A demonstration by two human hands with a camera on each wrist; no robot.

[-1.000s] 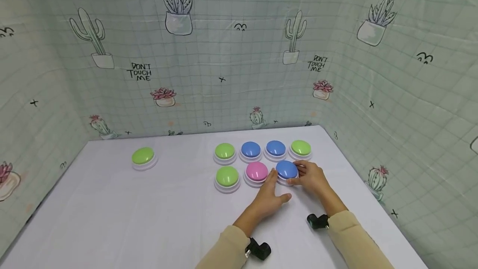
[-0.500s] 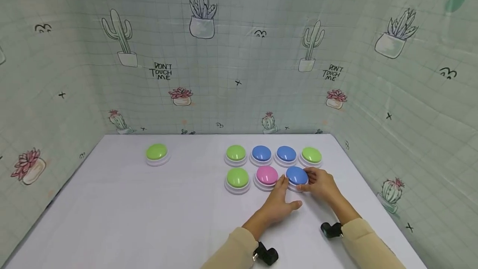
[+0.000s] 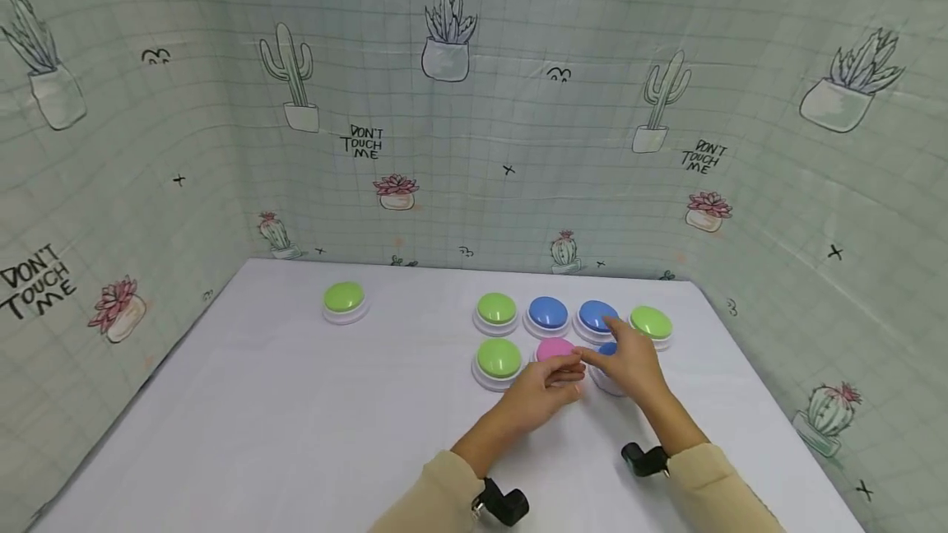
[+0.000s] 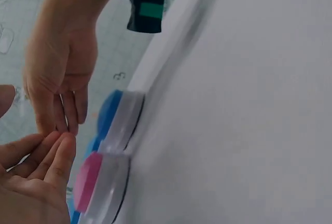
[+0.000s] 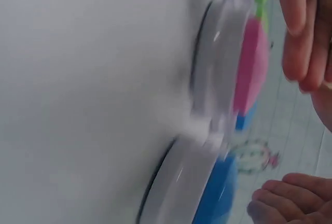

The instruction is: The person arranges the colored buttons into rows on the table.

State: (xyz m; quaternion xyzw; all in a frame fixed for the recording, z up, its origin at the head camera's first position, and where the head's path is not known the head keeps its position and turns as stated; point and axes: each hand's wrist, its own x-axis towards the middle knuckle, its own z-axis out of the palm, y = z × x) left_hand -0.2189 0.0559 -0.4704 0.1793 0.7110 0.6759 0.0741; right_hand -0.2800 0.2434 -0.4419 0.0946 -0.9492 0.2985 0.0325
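Observation:
Both hands hover over the front row of dome push buttons on white bases. In the head view my left hand point(image 3: 535, 398) is in front of the pink button point(image 3: 552, 348), partly covering it, fingers slightly bent. My right hand point(image 3: 634, 362) hangs over the front blue button point(image 3: 608, 349), hiding much of it. Neither hand holds anything. In the left wrist view the fingertips of both hands come close together above the pink button point(image 4: 88, 182); whether they touch I cannot tell. The right wrist view has the blue button point(image 5: 217, 193) standing beside the pink one.
To the left of the pink button is a green button point(image 3: 499, 358). Behind stand a green button point(image 3: 497, 308), two blue ones, the left blue button point(image 3: 548, 312) among them, and another green button point(image 3: 651, 322). A lone green button point(image 3: 344, 297) sits far left on the white table point(image 3: 333, 418).
My right hand has let go of the front blue button and lifted over it. The left hand has come off that button's left side and risen. The head view has turned left.

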